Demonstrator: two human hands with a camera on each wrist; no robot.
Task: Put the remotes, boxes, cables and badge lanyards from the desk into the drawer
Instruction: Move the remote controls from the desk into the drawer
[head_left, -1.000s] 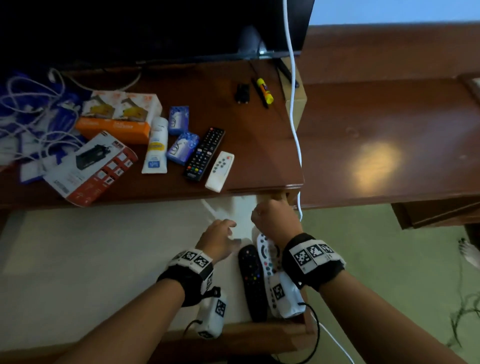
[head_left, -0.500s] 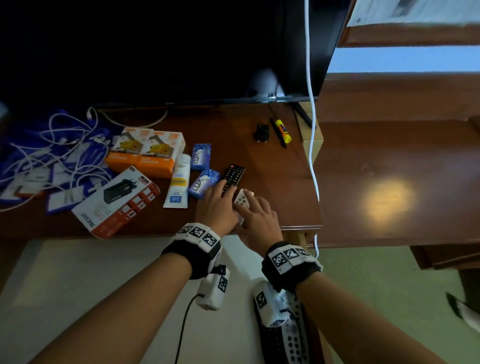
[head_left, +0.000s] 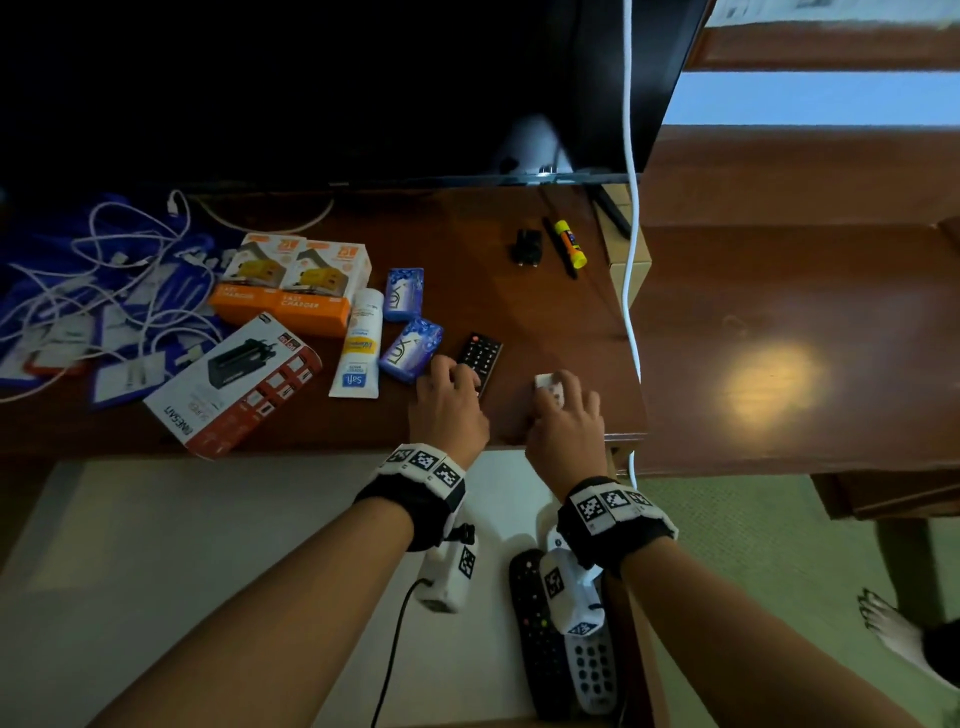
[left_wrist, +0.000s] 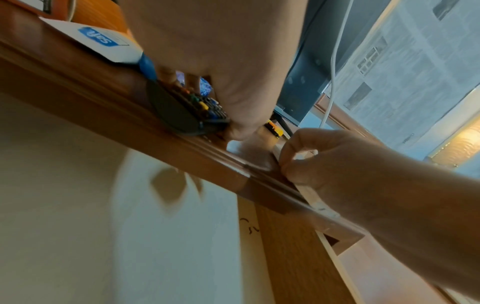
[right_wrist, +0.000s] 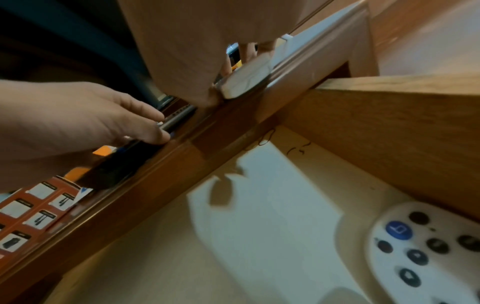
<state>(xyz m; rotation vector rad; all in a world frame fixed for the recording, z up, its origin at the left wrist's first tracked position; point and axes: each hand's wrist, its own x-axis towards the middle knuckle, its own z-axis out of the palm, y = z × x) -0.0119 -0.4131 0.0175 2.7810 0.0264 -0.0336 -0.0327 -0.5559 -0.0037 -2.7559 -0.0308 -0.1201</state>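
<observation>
On the brown desk (head_left: 540, 312) my left hand (head_left: 451, 373) grips the near end of a black remote (head_left: 480, 356), seen close up as the black remote (left_wrist: 187, 111). My right hand (head_left: 558, 391) holds a small white remote (head_left: 546, 383) near the desk's front edge; its end shows as the white remote (right_wrist: 246, 78). The open drawer (head_left: 208, 545) below holds a black remote (head_left: 535, 623) and a grey remote (head_left: 589, 670). Orange charger boxes (head_left: 296, 283), a red-and-white box (head_left: 234, 384) and a tangle of white cables and blue lanyards (head_left: 93, 291) lie to the left.
A Safi tube (head_left: 361, 343) and two Lux soap boxes (head_left: 410, 348) lie beside the black remote. Further back are a black adapter (head_left: 527, 247) and a glue stick (head_left: 570, 243). A white cord (head_left: 631, 260) hangs down the desk's right edge. A dark TV stands behind.
Both hands rose from the drawer to the desk and closed on the two remotes. The right hand has since slid the white remote to the right, away from the black one.
</observation>
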